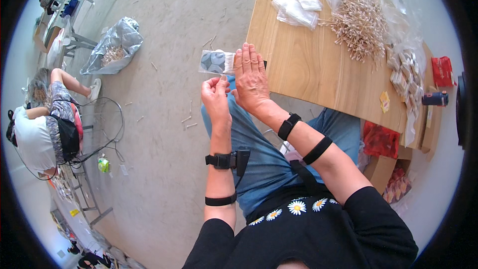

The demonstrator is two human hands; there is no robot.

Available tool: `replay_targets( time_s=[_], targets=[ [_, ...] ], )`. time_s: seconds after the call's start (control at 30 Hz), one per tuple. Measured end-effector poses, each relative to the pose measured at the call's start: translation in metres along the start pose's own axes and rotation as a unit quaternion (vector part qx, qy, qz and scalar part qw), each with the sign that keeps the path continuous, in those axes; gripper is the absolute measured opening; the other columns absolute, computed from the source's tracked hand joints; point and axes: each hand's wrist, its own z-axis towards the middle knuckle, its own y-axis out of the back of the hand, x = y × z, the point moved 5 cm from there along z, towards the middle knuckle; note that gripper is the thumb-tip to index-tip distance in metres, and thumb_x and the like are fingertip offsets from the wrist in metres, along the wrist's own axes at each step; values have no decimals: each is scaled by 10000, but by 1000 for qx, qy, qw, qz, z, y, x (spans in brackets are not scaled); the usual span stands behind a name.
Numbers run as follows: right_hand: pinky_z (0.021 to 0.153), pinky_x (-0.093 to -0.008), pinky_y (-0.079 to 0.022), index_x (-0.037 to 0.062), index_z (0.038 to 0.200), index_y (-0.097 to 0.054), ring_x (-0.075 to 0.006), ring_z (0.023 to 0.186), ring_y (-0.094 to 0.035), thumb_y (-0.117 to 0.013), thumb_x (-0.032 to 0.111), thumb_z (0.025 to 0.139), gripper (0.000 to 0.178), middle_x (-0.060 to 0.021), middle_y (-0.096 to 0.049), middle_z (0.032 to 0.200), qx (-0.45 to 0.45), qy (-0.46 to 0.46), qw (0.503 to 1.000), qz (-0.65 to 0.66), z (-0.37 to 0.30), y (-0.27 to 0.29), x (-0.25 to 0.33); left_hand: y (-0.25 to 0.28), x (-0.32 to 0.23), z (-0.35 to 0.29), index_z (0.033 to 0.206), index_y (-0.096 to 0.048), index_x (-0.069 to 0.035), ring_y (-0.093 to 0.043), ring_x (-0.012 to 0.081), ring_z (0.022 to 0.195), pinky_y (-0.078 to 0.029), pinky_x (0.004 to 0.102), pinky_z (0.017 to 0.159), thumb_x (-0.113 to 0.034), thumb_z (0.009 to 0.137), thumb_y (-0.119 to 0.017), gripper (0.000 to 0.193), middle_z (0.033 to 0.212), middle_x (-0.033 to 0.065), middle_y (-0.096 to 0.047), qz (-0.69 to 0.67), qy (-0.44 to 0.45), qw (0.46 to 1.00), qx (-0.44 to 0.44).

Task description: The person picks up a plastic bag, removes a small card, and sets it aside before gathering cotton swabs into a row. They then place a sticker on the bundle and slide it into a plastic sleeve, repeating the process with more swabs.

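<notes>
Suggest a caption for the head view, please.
Left hand and right hand at a clear swab packet, beside a wooden table with heaped loose swabs.

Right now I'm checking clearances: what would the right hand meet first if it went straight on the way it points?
The way looks free for the right hand, left of the wooden table; only floor shows beyond, though depth is unclear.

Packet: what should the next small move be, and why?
Perhaps nudge the sticks gently leftward with the right hand: they show at the packet's right end, the right hand lies flat against that end, and the left hand steadies the lower edge.
</notes>
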Motion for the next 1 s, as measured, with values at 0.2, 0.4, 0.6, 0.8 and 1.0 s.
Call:
replay_targets(
  time_s=[0.2, 0.4, 0.6, 0.8, 1.0],
  targets=[
    [1256, -478, -122, -95, 1510, -286, -415, 1529, -157, -658, 221, 814, 851, -285, -208, 1612, 4, -6, 1000, 1, -1, -2, 4, -14, 29, 31, 926, -622, -84, -501, 64, 532, -399, 217, 476, -284, 899, -780, 257, 714, -12, -611, -185, 141, 969, 88],
    [1244, -507, -138, -106, 1499, -309, -436, 1521, -174, -584, 184, 885, 733, -305, -244, 1592, -59, -11, 996, 68, 3, -7, 9, -32, 26, 47, 980, -671, -80, -554, 64, 595, -468, 234, 521, -267, 902, -781, 230, 803, -21, -662, -183, 92, 971, 126],
    [1238, -510, -159, -98, 1489, -338, -427, 1516, -198, -583, 147, 884, 698, -298, -258, 1588, -47, -8, 998, -27, 7, -14, 16, -37, 21, 44, 1092, -677, -54, -649, 117, 919, -553, 308, 836, -266, 971, -696, 245, 1032, 27, -691, -275, 92, 949, 122],
    [1237, -522, -175, -70, 1466, -391, -415, 1503, -238, -537, 163, 920, 612, -280, -285, 1584, -57, -5, 998, 14, 5, -9, 12, -31, 28, 47, 1067, -683, -63, -640, 84, 848, -533, 262, 722, -311, 974, -688, 264, 997, 5, -700, -235, 85, 961, 121],
    [1237, -524, -180, -80, 1427, -443, -416, 1497, -253, -554, 162, 906, 585, -287, -329, 1558, -56, 21, 998, -33, 4, -8, 11, -26, 30, 49, 974, -693, -103, -602, 52, 668, -453, 220, 539, -328, 970, -692, 226, 867, -25, -702, -222, 91, 962, 128]
  ],
)
